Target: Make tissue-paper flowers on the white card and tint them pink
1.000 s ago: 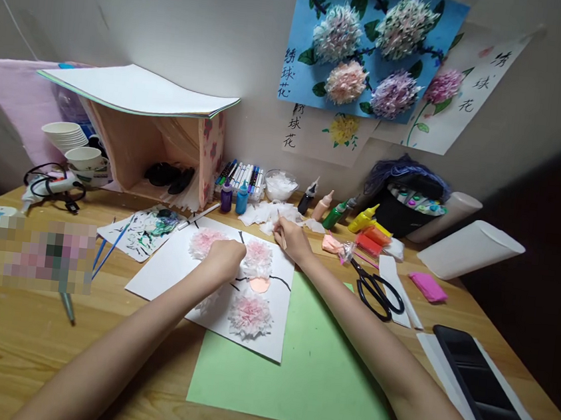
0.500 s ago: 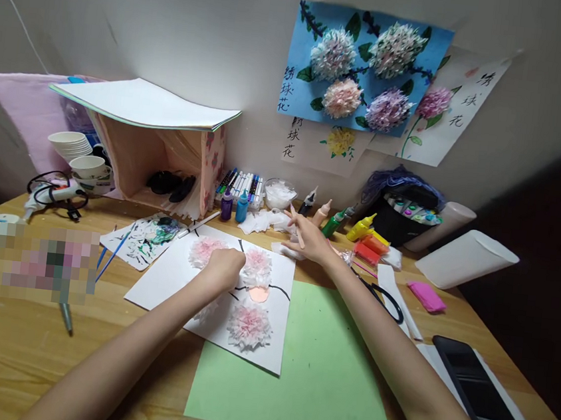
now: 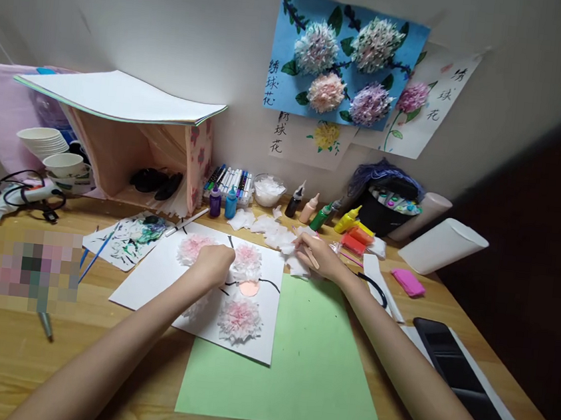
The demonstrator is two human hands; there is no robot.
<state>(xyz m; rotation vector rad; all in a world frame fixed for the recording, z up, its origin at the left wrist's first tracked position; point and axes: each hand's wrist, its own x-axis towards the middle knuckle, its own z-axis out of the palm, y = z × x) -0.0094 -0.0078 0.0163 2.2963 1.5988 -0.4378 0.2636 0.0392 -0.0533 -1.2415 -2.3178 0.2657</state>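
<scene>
My left hand [image 3: 217, 265] is closed in a fist above the white paper [image 3: 144, 292], between two pink-and-white tissue flowers; whatever its fingers hold is hidden. My right hand [image 3: 323, 258] has curled fingers, with a pale thin stick [image 3: 311, 259] lying across them. Its fingertips are at the loose white tissue pieces [image 3: 280, 237], and I cannot tell whether they pinch one. On the white paper, a tissue flower [image 3: 240, 319] lies at the lower right, below a peach patch [image 3: 249, 288] and black painted lines. Another tissue flower [image 3: 195, 249] is partly covered by my left hand.
Under the white paper lies a green sheet [image 3: 287, 378]. Paint bottles [image 3: 320, 215], a bowl of tissue [image 3: 268, 190] and markers [image 3: 228, 183] line the wall. A paint-smeared sheet [image 3: 134, 241] lies left, a dark phone-like slab [image 3: 463, 383] right. Flower pictures [image 3: 346, 63] hang above.
My right hand has lowered to the loose tissue pieces, and its spread fingers have curled in. My left hand stays closed over the white paper. The whole view has shifted slightly.
</scene>
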